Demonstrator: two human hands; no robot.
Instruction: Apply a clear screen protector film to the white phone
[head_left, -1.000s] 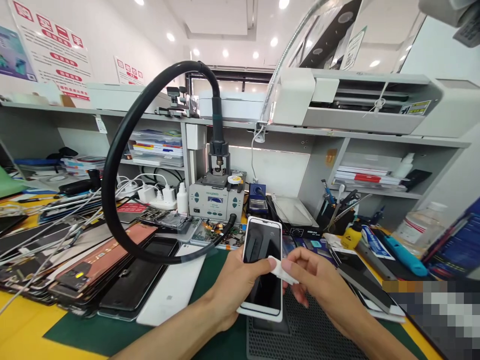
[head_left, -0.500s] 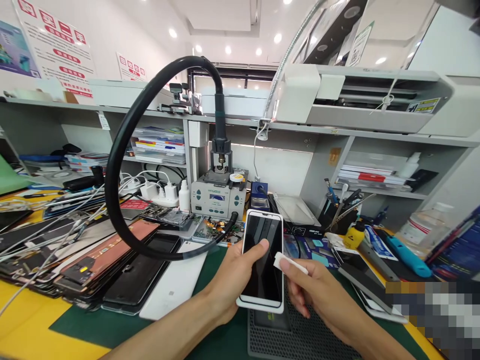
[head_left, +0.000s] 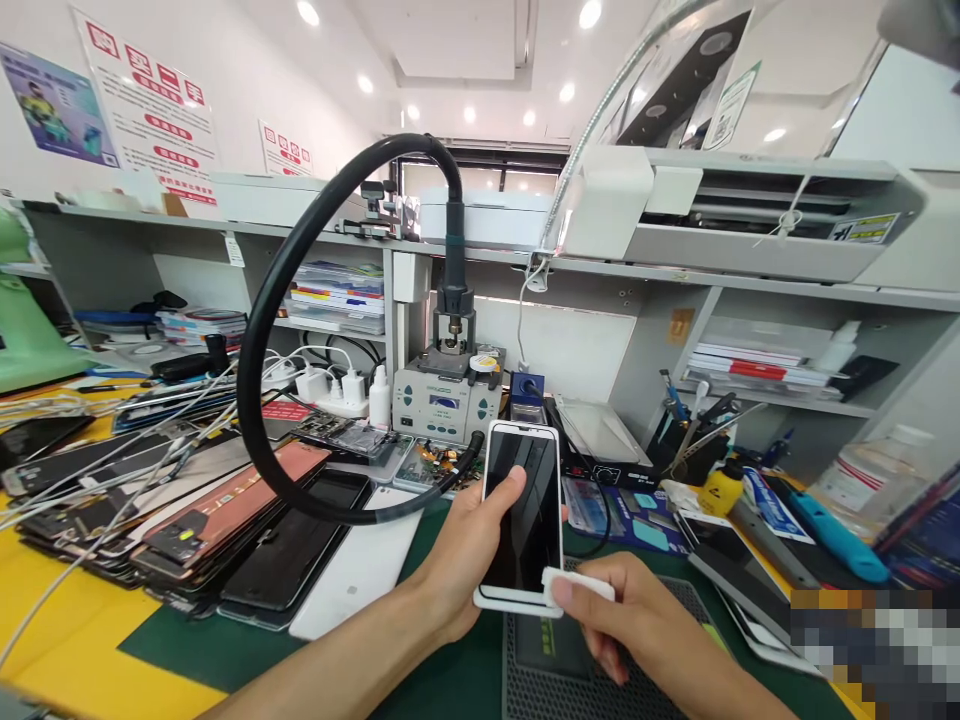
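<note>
A white-framed smartphone (head_left: 531, 530) with a dark screen is held upright in my left hand (head_left: 469, 545), the thumb lying across the glass. Between thumb and fingers of my right hand (head_left: 630, 610) is a small white pad (head_left: 596, 588), maybe folded cloth or tissue. One end of the pad lies over the phone's lower right corner. Beneath both hands is a dark grey perforated mat (head_left: 540, 690) on the green work surface. Most of my left fingers are hidden behind the phone.
A hot-air station (head_left: 442, 405) with a thick looping black hose (head_left: 251, 370) stands behind. Stacked phone parts (head_left: 202, 510) and a white panel (head_left: 367, 570) lie left. To the right are a yellow bottle (head_left: 721, 488), a blue-handled tool (head_left: 840, 535) and a large clear bottle (head_left: 862, 480).
My right hand has brought the white pad down from beside the phone's middle to its lower right corner. The view has tilted slightly upward and turned left.
</note>
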